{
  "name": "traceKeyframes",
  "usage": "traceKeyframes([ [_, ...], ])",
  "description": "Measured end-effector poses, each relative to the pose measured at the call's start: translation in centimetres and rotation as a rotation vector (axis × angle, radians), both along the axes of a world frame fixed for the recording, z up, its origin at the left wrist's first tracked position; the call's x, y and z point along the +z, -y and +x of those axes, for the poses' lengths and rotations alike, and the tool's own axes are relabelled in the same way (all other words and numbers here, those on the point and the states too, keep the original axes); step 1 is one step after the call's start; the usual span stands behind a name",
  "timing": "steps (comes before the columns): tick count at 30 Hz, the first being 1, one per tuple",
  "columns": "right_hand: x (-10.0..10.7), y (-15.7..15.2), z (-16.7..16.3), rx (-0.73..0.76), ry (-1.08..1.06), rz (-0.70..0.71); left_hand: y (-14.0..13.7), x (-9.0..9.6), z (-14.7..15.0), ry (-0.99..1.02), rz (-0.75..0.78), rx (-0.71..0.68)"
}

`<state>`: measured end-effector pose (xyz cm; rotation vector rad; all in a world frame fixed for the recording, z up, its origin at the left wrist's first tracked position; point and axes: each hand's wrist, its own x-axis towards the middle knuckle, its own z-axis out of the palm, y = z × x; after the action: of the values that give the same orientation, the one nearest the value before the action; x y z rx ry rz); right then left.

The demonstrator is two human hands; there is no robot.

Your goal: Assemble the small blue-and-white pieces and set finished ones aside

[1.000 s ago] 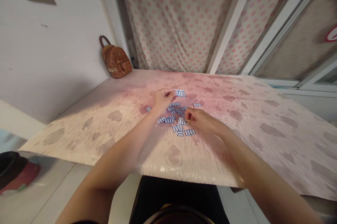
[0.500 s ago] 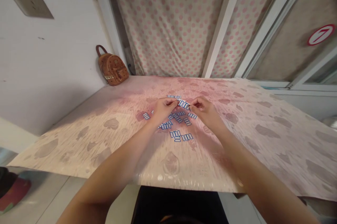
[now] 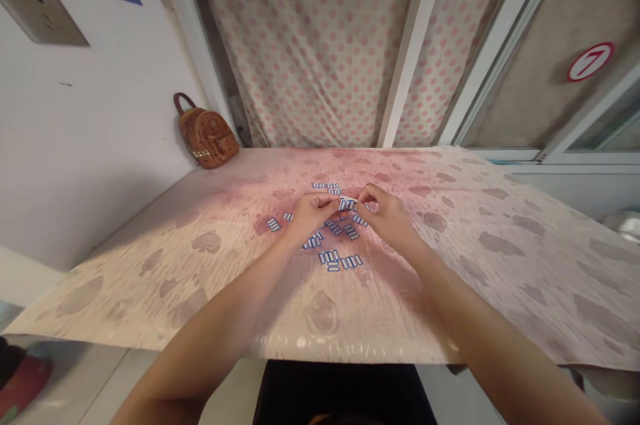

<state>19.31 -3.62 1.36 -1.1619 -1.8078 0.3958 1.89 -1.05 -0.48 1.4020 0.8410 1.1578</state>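
Note:
Between my two hands is a small white card-like piece with blue-outlined bars, raised a little above the table. My left hand pinches its left end with thumb and fingertips. At the other end my right hand grips it the same way, fingers curled. Similar pieces lie scattered around and below the hands: a far row, a lone piece on the left, one below my right hand, and a near group. My hands partly hide some of them.
A patterned pinkish tablecloth covers the table. At its back left corner, a small brown backpack leans near the wall. A dotted curtain and white-framed panels stand behind the table. A red shoe shows on the floor at left.
The held piece has turned and shows less of its length, and my hands are slightly closer together. The whole view has shifted a little. Both hands keep their pinch.

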Motion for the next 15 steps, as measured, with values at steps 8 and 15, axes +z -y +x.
traceKeyframes([
  [8,-0.3,-0.15,-0.25,-0.044,-0.078,-0.041,0.68,0.25,0.44,0.009,-0.017,0.002],
  [15,-0.18,-0.02,-0.14,-0.057,-0.032,-0.026,0.59,-0.07,0.51,0.002,0.04,-0.02],
])
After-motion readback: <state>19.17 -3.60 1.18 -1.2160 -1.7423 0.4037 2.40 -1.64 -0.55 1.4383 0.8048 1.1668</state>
